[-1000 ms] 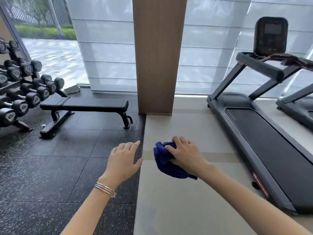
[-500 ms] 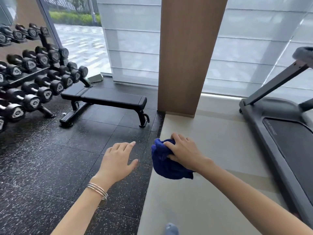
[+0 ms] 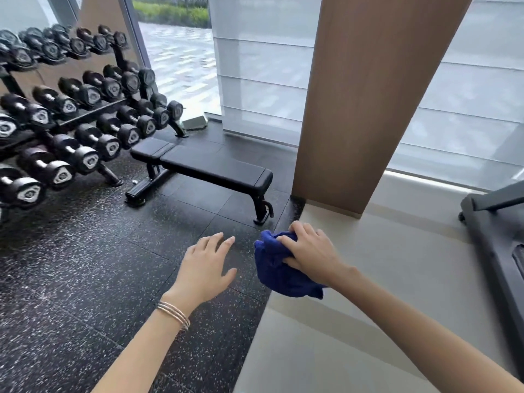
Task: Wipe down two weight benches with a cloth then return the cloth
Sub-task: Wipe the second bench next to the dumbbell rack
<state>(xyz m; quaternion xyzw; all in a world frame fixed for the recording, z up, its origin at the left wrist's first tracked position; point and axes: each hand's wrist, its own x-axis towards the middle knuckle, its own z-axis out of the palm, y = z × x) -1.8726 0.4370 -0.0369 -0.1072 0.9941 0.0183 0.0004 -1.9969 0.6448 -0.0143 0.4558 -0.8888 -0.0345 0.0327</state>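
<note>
A bunched blue cloth [image 3: 279,272] hangs in front of me, gripped by my right hand [image 3: 309,252]. My left hand [image 3: 205,268] floats beside it, palm down, fingers apart and holding nothing; bangles circle its wrist. A flat black weight bench [image 3: 209,165] stands on the dark speckled floor ahead and to the left, lengthwise along the window, well beyond both hands. Only this one bench is in view.
A dumbbell rack [image 3: 71,114] fills the left side against a mirror. A wooden pillar [image 3: 368,95] rises at centre right beside blinds. A treadmill [image 3: 496,228] edges in at the right on pale flooring [image 3: 382,279].
The view has swung left and moved closer to the bench: the treadmill has slid almost out of frame and the dumbbell rack has come in. Both hands keep their pose, cloth still held.
</note>
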